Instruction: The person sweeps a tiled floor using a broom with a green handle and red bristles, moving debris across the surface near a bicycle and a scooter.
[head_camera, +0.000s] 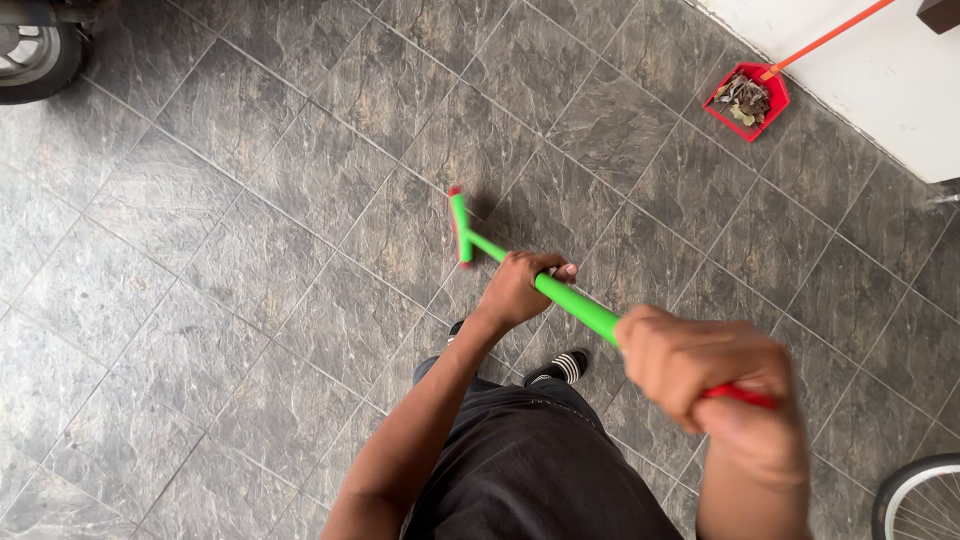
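Left hand (520, 285): fingers clamped round the green shaft of the broom (570, 300), about midway along it, thumb tip showing on the far side.
Right hand (715, 375): nearest the camera, fingers closed in a fist on the red top end of the shaft; the hand is blurred.
Broom: slants from the near right up to the far left; green shaft, red grip at the near end.
Broom head (460, 228): narrow green bar with red ends, on the floor near the middle of the scene, just beyond the left hand.
Floor (250, 250): dark grey stone-look tiles laid on the diagonal, pale joints.
Dustpan (747, 100): red, square, far right, beside the wall; holds dry brown leaves; its thin orange handle (830, 38) rises to the far right.
Wall (880, 70): white, far right corner.
Person: black shorts (530, 470) at the near edge; a black sandal (562, 367) with white stripes shows below the shaft.
Wheels: a tyre (35, 50) at the far left corner; a thin bicycle wheel (920, 500) at the near right corner.
Packages, labels, signs: I cannot see any to tell of.
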